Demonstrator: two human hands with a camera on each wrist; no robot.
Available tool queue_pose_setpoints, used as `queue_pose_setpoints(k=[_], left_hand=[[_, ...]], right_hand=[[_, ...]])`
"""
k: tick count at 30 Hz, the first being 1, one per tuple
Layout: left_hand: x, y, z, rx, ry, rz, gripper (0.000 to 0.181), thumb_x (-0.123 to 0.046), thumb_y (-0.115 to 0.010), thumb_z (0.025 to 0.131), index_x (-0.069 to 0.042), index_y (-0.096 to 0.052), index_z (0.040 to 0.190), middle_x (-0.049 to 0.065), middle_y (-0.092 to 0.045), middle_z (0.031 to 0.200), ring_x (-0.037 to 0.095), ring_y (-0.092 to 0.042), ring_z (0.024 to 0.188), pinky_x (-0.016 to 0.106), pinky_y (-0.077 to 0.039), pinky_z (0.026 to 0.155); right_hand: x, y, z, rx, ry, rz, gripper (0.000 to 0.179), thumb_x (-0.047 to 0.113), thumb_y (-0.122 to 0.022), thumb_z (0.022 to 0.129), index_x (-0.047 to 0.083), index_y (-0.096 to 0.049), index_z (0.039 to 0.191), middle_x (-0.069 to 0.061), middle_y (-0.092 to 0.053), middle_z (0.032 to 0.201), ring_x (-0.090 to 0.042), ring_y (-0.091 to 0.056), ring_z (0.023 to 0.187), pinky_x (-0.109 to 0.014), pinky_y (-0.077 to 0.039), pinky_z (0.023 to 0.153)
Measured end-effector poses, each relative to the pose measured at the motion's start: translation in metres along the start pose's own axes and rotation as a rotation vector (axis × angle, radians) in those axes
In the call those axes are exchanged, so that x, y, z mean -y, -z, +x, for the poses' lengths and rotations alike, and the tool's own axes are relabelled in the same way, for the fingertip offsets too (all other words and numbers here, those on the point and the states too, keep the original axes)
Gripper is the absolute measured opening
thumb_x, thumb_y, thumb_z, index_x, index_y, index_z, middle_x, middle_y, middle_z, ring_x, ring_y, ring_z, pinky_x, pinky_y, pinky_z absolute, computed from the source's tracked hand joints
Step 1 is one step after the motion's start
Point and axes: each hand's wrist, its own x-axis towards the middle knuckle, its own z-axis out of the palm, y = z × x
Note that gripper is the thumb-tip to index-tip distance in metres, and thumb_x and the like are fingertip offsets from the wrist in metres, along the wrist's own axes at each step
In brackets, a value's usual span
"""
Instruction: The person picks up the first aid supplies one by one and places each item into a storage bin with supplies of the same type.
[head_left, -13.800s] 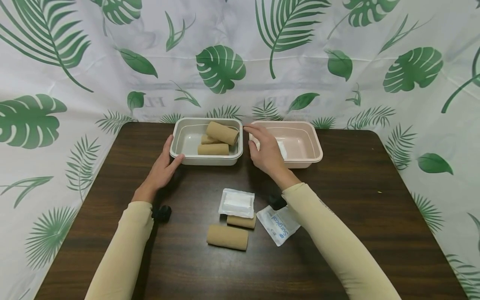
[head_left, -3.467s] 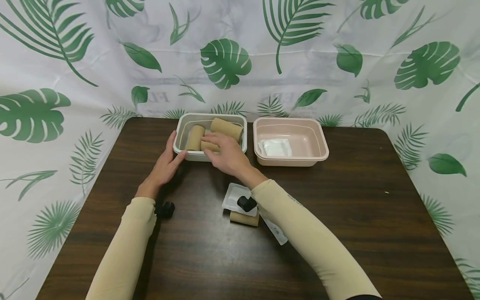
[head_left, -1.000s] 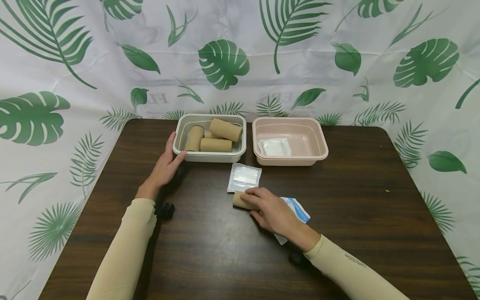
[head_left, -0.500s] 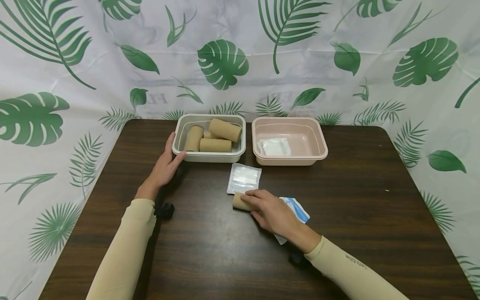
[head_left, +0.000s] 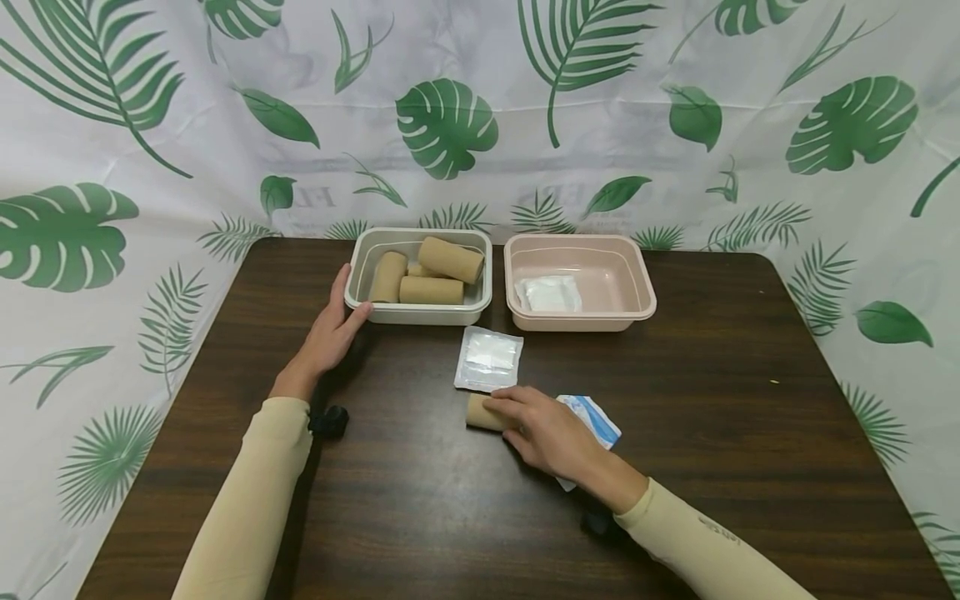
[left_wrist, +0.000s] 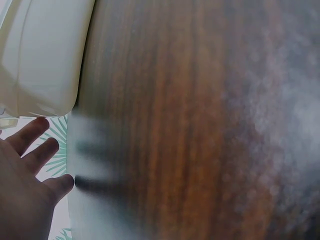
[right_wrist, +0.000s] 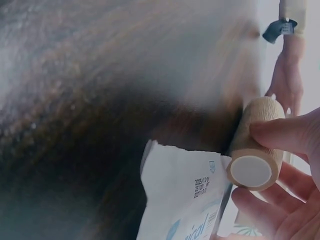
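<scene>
On a dark wooden table (head_left: pixel 390 517), a person's right hand (head_left: pixel 553 435) pinches a tan roll (head_left: pixel 485 413) between thumb and fingers; a blue-and-white packet (head_left: pixel 596 422) is partly hidden behind the hand. A hold round the roll's middle, clear of that packet, seems surest. Just beyond lies a white packet (head_left: pixel 489 360). Farther off, the left hand (head_left: pixel 322 337), fingers spread, rests against a pale grey box (head_left: pixel 423 316) containing four more rolls (head_left: pixel 431 291). Beside it, a pink box (head_left: pixel 577 323) holds white packaging (head_left: pixel 551 294).

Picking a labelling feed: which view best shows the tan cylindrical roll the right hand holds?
Right wrist: the tan cylindrical roll appears large, white-centred end visible. Head: small, partly hidden by the right hand. Left wrist: absent.
</scene>
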Motion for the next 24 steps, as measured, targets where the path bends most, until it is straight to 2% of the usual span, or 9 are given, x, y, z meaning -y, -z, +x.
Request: queue_pose_setpoints(k=[12, 18, 24], left_hand=[[-0.001, 0.001, -0.001, -0.001, 0.011, 0.004, 0.073, -0.040, -0.048, 0.099, -0.036, 0.000, 0.153, 0.011, -0.020, 0.157, 0.038, -0.030, 0.137, 0.060, -0.022, 0.107], [0.000, 0.000, -0.001, 0.000, 0.005, 0.002, 0.074, -0.042, -0.048, 0.099, -0.036, 0.001, 0.153, 0.010, -0.018, 0.158, 0.038, -0.029, 0.137, 0.060, -0.021, 0.107], [0.001, 0.000, -0.001, -0.001, 0.009, 0.001, 0.074, -0.042, -0.049, 0.098, -0.038, 0.001, 0.153, 0.009, -0.018, 0.158, 0.037, -0.029, 0.138, 0.060, -0.022, 0.107]], right_hand=[[0.004, 0.003, 0.000, -0.003, 0.029, 0.024, 0.043, 0.015, -0.072, 0.083, 0.016, -0.064, 0.125, 0.001, -0.059, 0.124, -0.014, -0.058, 0.110, -0.032, -0.051, 0.085], [0.004, 0.007, 0.008, -0.053, 0.073, 0.033, 0.043, 0.013, -0.074, 0.081, 0.014, -0.065, 0.123, 0.000, -0.060, 0.121, -0.014, -0.059, 0.108, -0.031, -0.051, 0.084], [0.006, 0.012, 0.019, -0.058, 0.064, 0.064, 0.043, 0.013, -0.074, 0.082, 0.013, -0.064, 0.124, -0.001, -0.060, 0.122, -0.014, -0.059, 0.109, -0.031, -0.050, 0.086]])
